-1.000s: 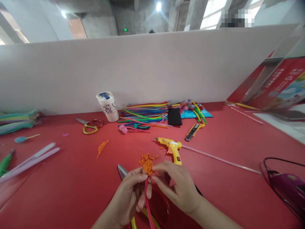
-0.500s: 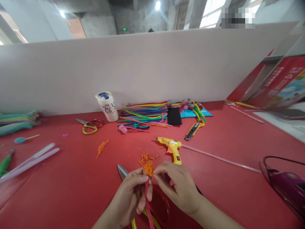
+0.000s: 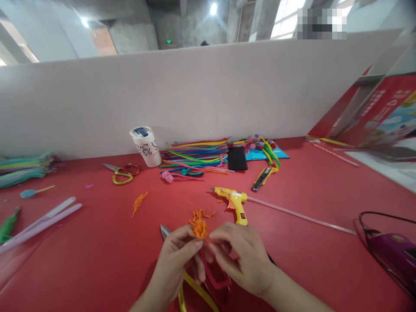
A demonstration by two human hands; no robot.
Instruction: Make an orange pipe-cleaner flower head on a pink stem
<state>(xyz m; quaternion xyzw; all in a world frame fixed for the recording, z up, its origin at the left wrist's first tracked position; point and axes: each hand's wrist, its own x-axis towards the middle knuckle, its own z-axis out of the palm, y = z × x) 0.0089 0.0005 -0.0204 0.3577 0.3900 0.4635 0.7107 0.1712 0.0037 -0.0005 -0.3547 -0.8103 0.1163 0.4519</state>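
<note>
My left hand (image 3: 177, 264) and my right hand (image 3: 240, 255) meet low in the middle of the view, both pinching a small orange tufted flower (image 3: 199, 228) on a red stem (image 3: 208, 271). The left fingers grip just under the tuft; the right fingertips press at its right side. Under my hands lie scissors with a silver tip (image 3: 164, 231) and yellow and red handles (image 3: 195, 292). Loose orange bits (image 3: 199, 213) lie just beyond the flower.
On the red table (image 3: 97, 255): a yellow glue gun (image 3: 232, 200) with a long glue stick, a box cutter (image 3: 263, 178), a black phone (image 3: 237, 158), coloured pipe cleaners (image 3: 195, 156), a white cup (image 3: 145, 145), second scissors (image 3: 121, 171), a purple tool with cable (image 3: 391, 247) at right, a white partition (image 3: 195, 86) behind.
The hands have tilted and turned the flower; its red stem now bends to the right under my right hand, and the yellow scissor handle shows more below.
</note>
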